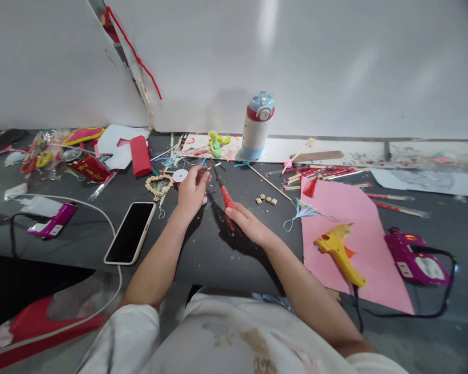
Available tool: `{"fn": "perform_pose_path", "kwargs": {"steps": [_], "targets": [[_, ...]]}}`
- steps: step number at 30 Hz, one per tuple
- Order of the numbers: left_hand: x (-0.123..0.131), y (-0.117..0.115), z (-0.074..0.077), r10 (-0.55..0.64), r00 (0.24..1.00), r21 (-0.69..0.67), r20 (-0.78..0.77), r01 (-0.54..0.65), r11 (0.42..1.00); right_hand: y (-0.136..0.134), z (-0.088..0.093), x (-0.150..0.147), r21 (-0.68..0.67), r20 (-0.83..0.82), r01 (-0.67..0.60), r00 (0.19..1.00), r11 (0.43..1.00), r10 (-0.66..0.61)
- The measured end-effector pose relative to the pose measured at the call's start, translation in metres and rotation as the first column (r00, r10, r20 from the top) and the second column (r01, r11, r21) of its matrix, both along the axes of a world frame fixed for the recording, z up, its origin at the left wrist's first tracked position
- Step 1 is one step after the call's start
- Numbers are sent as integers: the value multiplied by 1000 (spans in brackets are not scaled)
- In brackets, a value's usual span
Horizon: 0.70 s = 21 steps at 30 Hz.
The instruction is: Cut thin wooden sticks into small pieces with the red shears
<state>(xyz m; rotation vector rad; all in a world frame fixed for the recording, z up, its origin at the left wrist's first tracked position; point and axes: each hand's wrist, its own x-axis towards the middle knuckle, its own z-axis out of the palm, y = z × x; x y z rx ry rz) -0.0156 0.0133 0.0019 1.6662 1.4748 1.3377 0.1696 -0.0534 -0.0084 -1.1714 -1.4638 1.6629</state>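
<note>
My left hand is closed in a pinch on a thin wooden stick, whose end pokes out past the fingertips. In my right hand is a pair of red-handled pliers, with the dark jaws pointing up close to the stick. Whether the jaws touch the stick I cannot tell. Several small wooden pieces lie to the right of the pliers. Left of my left hand are a heart-shaped ring of small wooden bits and a white disc, partly behind the hand.
A phone and a red can lie on the left. A water bottle stands against the white partition. On the right, a yellow glue gun rests on pink paper, beside a purple power strip with a black cord.
</note>
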Motion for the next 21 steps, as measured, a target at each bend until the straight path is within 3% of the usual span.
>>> {"fn": "perform_pose_path", "kwargs": {"steps": [4, 8, 14, 21], "targets": [[-8, 0, 3, 86, 953, 127, -291, -51, 991, -2, 3, -1, -8, 28, -22, 999, 1000, 22], [-14, 3, 5, 54, 902, 162, -428, 17, 987, -2, 4, 0, 37, 29, -57, 998, 998, 56], [-18, 6, 6, -64, 933, 105, -353, 108, 989, -2, 3, 1, 83, -2, -115, 993, 990, 115], [-14, 2, 15, -139, 963, 63, -231, 158, 985, -2, 2, 1, 76, 86, -74, 994, 994, 67]]}}
